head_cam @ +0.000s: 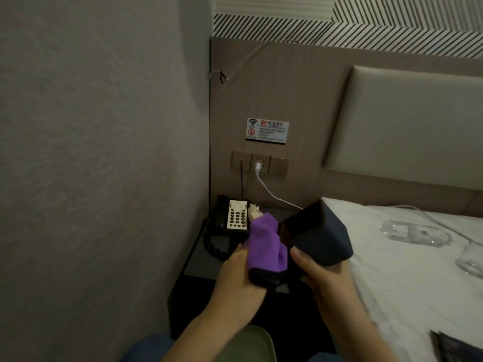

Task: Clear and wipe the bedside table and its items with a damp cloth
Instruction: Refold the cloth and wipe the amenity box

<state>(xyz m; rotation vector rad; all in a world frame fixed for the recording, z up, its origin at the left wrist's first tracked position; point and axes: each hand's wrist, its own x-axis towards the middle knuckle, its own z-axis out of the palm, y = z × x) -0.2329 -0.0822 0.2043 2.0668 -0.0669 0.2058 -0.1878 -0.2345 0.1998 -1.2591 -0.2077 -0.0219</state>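
Dark box [318, 236] held tilted, opening facing up-left.

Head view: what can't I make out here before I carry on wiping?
- Left hand fingers: hidden under the purple cloth.
- Dark box inside: too dark to see what it holds.
- Table top: right part covered by cloth, box and both hands; the right hand holds the box.
- Wall sign small text: too small to read.
- Glass on the bed: cut off by the right edge.
- Phone keys: blurred.
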